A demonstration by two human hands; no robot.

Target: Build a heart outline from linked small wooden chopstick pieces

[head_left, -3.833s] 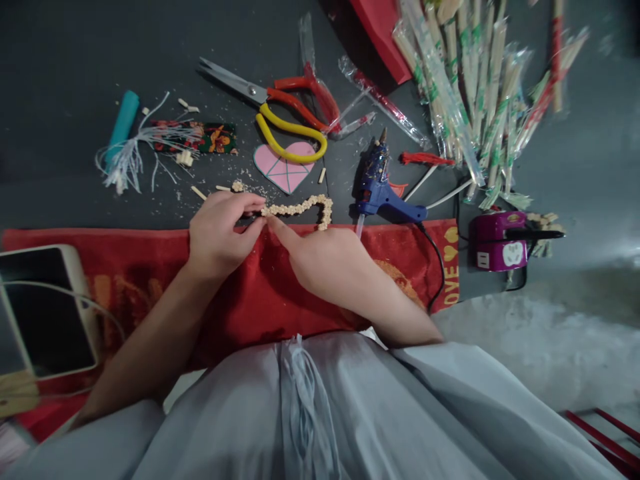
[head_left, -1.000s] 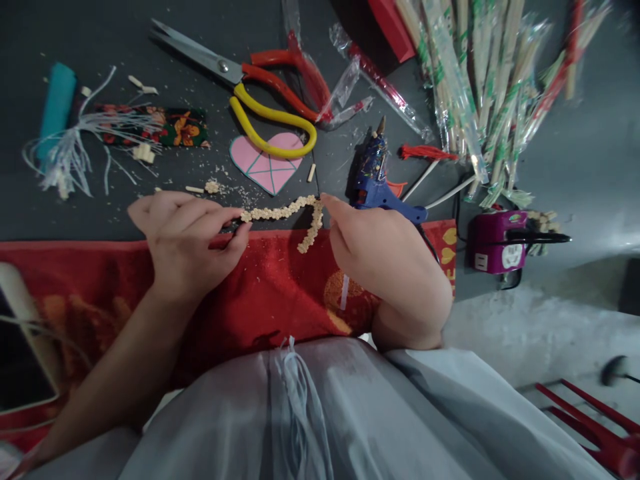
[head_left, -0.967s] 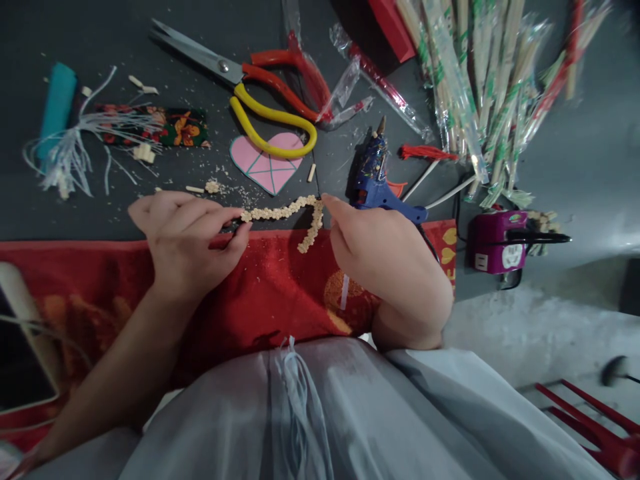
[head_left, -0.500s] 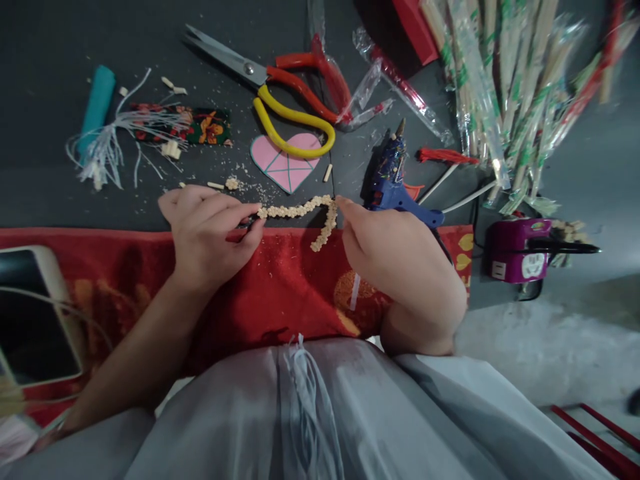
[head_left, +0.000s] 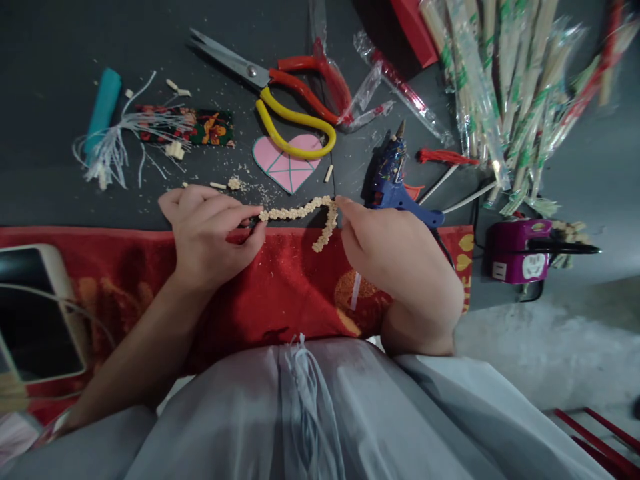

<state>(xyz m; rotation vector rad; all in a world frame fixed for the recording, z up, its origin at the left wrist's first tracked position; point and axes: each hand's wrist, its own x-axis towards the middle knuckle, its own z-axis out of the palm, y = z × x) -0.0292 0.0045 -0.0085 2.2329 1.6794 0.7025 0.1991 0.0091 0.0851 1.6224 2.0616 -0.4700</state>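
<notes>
A bent chain of small pale wooden pieces stretches between my two hands, just above the front of the dark table. My left hand pinches its left end between thumb and fingers. At its bend, the fingertips of my right hand close on the chain, and a short arm of it hangs down toward the red cloth. A pink paper heart lies just beyond, partly under the yellow and red handles of scissors. To the right of the heart rests a blue glue gun.
Plastic-wrapped wooden chopsticks pile up at the back right. A purple power socket block sits at the right edge. White strings and a teal roll lie at left, above a phone-like device with a cable.
The view has shifted very slightly, so the things on the table appear a little lower and to the right. Both hands keep their hold on the chain.
</notes>
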